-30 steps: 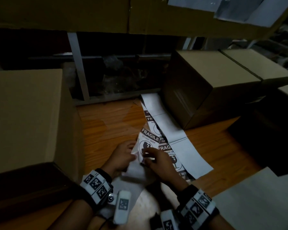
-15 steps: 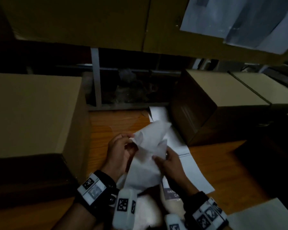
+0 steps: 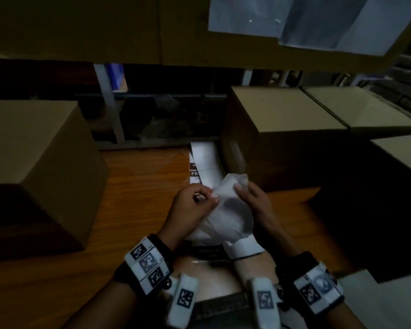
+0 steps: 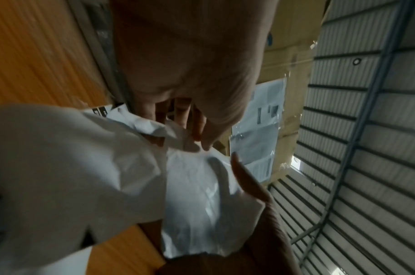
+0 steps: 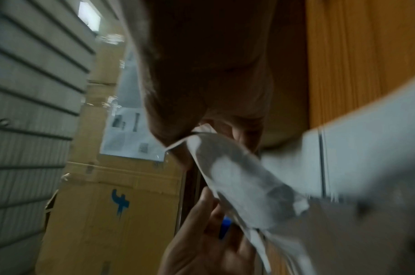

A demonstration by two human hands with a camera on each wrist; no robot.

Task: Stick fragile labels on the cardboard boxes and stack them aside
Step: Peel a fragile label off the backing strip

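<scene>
You're mid-peel — your left hand [image 3: 195, 205] and right hand [image 3: 249, 198] both pinch the white label sheet [image 3: 228, 210] lifted over the wooden table [image 3: 138, 186] — so next free one fragile label and press it onto a cardboard box [image 3: 278, 110].

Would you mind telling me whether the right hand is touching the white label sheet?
Touching. The head view shows the right hand with its thumb on the upper edge of the white label sheet, pinching it.
</scene>
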